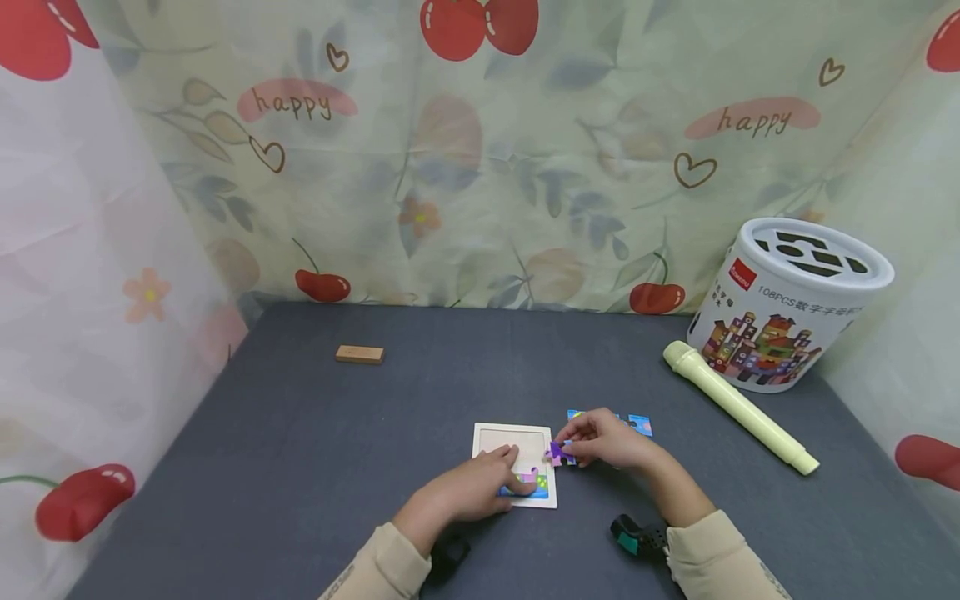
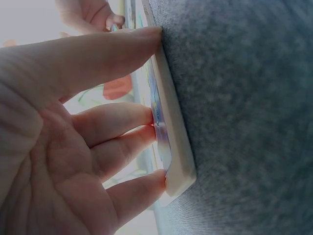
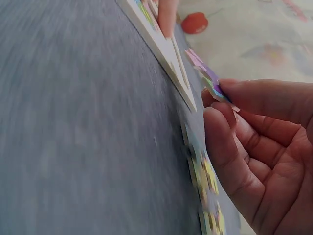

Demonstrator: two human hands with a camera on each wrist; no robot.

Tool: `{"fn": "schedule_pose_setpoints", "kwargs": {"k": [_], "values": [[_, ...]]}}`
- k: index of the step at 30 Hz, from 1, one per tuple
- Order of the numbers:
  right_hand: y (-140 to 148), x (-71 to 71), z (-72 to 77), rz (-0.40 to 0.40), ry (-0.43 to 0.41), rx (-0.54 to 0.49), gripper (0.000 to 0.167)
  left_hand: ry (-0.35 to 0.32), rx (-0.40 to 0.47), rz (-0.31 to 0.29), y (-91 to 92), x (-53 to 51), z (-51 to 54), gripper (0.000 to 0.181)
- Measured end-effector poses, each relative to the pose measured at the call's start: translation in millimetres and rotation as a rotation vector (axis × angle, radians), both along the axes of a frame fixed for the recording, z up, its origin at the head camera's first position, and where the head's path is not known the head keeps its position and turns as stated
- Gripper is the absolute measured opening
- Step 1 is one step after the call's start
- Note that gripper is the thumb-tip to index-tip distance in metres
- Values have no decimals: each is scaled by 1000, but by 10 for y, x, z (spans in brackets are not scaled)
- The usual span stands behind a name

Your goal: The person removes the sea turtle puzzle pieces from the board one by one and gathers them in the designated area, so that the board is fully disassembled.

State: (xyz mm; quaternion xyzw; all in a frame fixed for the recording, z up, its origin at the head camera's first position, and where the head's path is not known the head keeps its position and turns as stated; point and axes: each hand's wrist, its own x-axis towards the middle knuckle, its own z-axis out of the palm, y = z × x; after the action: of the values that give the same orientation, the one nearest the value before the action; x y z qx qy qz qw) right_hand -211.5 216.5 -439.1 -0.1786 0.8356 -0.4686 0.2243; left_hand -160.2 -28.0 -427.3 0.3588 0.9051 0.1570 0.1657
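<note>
A small white-rimmed puzzle tray lies on the dark table, with colourful puzzle pieces fitted along its near side. My left hand rests on it; in the left wrist view the thumb touches the tray's edge and fairly straight fingertips press inside the rim. Just off the tray's right side, my right hand pinches a purple jigsaw piece between thumb and fingers. The right wrist view shows this piece tilted and held above the table. Loose jigsaw pieces lie behind the right hand, partly hidden by it.
A wooden block lies at the back left. At the right stand a white printed bucket and, beside it, a pale yellow stick. A black and teal wrist device shows by the right sleeve. A patterned curtain encloses the table.
</note>
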Motion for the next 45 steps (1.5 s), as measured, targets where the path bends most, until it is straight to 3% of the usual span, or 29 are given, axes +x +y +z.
{"fn": "schedule_pose_setpoints", "kwargs": {"k": [23, 45], "values": [[686, 206, 138, -108, -64, -41, 35, -12, 14, 16, 0, 15, 14, 38], [1075, 256, 73, -189, -72, 0, 38, -11, 9, 25, 4, 19, 11, 37]]}}
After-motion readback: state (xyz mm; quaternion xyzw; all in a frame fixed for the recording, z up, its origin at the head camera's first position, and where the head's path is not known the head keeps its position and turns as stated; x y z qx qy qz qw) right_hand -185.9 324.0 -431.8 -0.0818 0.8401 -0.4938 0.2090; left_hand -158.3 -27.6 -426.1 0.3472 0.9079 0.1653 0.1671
